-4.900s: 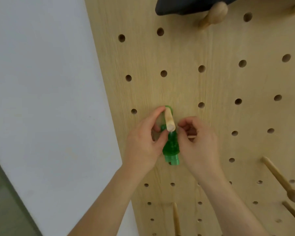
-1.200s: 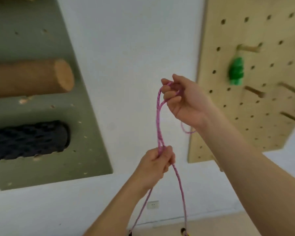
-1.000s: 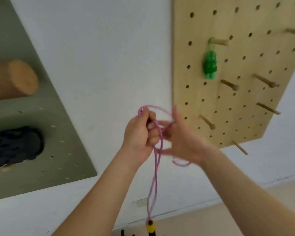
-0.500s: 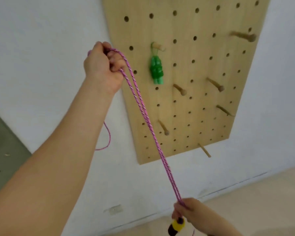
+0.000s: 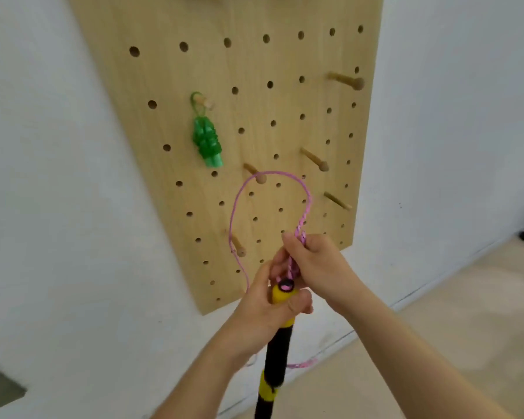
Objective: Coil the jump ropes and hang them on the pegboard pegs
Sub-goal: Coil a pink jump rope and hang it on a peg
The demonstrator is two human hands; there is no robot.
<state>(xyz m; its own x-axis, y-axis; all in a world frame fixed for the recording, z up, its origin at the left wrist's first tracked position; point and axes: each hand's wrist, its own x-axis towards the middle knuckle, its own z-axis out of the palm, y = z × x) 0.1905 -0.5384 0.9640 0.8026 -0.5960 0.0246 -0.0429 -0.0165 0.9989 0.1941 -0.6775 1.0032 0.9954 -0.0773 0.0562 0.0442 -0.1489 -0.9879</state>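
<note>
Two hands are working close together, wrists angling inward. The left hand (image 5: 266, 313) is clenching its grip round the yellow top of a black-and-yellow handle (image 5: 277, 358), which is hanging straight below. Just above, the right hand (image 5: 321, 264) is pinching doubled strands of the braided pink rope (image 5: 300, 225); a thin loop is arching over both grips. Up-left, a glossy green coiled rope (image 5: 207, 140) is hanging from a round wooden peg (image 5: 204, 101) on the pale pegboard (image 5: 194, 65).
</note>
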